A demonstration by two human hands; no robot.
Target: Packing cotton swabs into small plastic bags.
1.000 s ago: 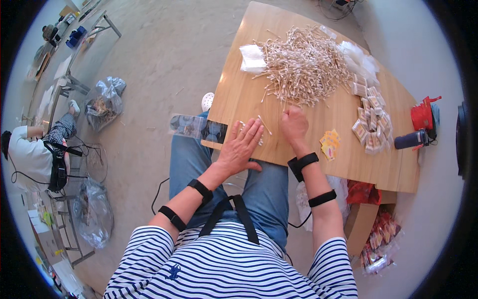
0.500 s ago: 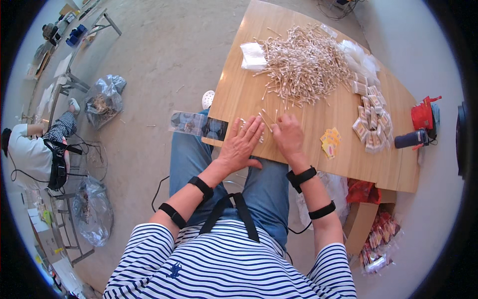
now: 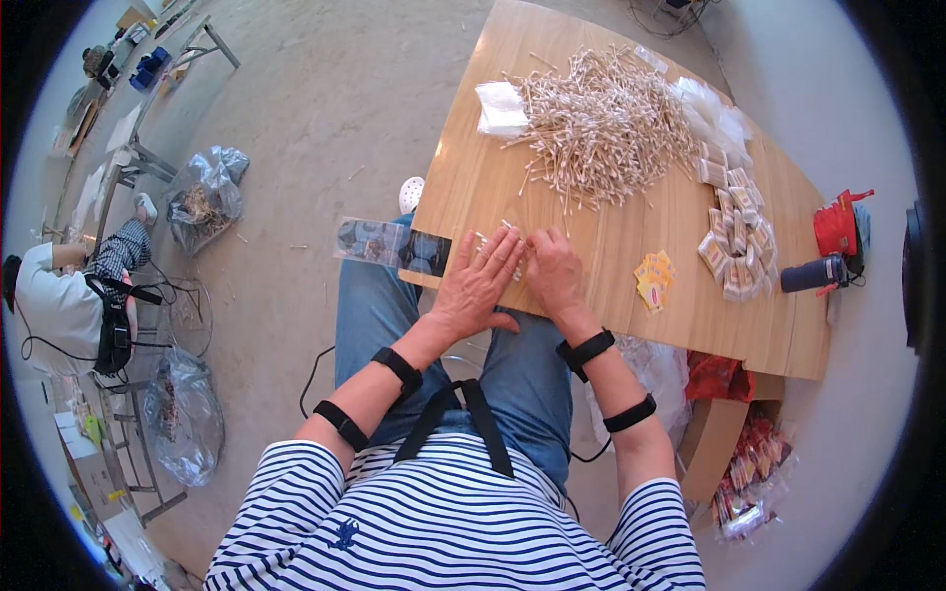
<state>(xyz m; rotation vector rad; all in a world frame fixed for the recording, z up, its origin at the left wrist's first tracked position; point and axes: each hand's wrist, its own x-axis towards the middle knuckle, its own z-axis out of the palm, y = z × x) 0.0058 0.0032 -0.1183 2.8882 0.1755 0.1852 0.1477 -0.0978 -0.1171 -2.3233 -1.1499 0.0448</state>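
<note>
My left hand [image 3: 478, 286] lies flat near the front left edge of the wooden table, fingers stretched out over a few cotton swabs [image 3: 517, 273] whose white tips peek out around the fingers. Right beside it, my right hand [image 3: 554, 274] is closed in a pinch, its fingertips against the left fingers. It grips cotton swabs, mostly hidden by the hands. Farther back, a large heap of loose cotton swabs [image 3: 606, 128] covers the table [image 3: 463, 182]. Yellow-and-white cards [image 3: 653, 281] lie to the right of my right hand.
White sheets [image 3: 502, 109] lie left of the heap; clear plastic bags [image 3: 711, 116] and small packed bundles [image 3: 737, 231] lie right. A dark bottle [image 3: 813, 275] and red pouch [image 3: 838, 225] sit at the right edge. A cardboard box [image 3: 716, 438] stands below. Another person [image 3: 69, 305] sits at left.
My right hand has moved left, up against my left fingers, bringing the cotton swabs that showed between the hands in under them. My left hand stays where it was.
</note>
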